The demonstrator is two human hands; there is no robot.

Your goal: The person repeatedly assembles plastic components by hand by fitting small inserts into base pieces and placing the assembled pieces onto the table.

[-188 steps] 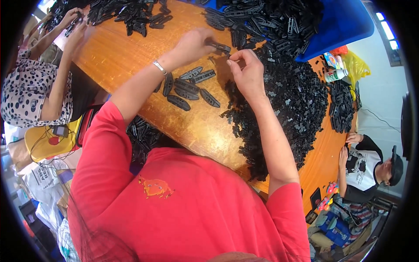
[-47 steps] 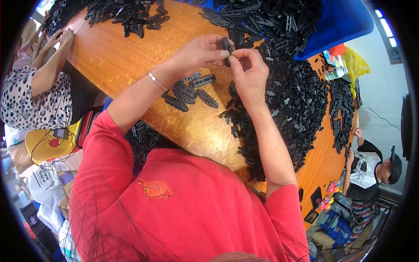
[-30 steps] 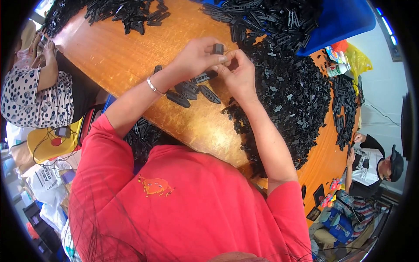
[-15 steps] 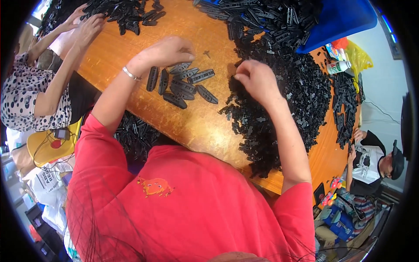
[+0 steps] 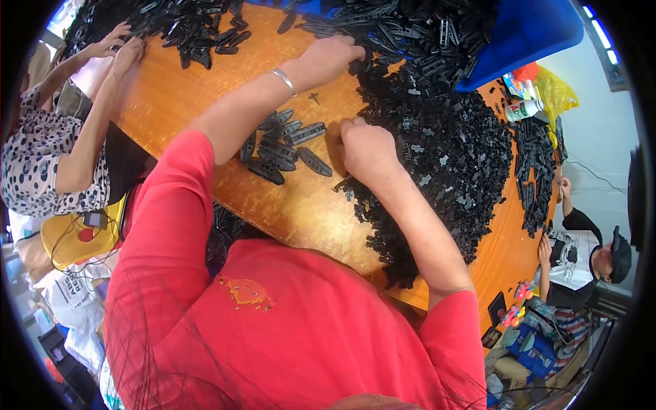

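My left hand (image 5: 329, 59) reaches to the far side of the table, at the near edge of a pile of long black boat-shaped plastic pieces (image 5: 389, 31). Its fingers are bent together against that edge, and whatever lies in them is hidden. Closer to me, my right hand (image 5: 369, 147) is closed, fingertips curled down at the left border of a heap of small black plastic parts (image 5: 451, 157). I cannot make out what it pinches. Between my arms lies a loose group of long black pieces (image 5: 279, 152), next to my left forearm.
A blue bin (image 5: 529, 44) tilts at the far right of the wooden table (image 5: 307, 219). Nearby stand a white bottle (image 5: 524, 110) and a yellow bag (image 5: 557, 89). One co-worker's hands (image 5: 123, 55) work at the far left; another person (image 5: 581, 253) sits at the right.
My left hand has moved from above the loose group, away and right, to the far pile. My right hand has shifted left and slightly nearer to me, to the heap's edge.
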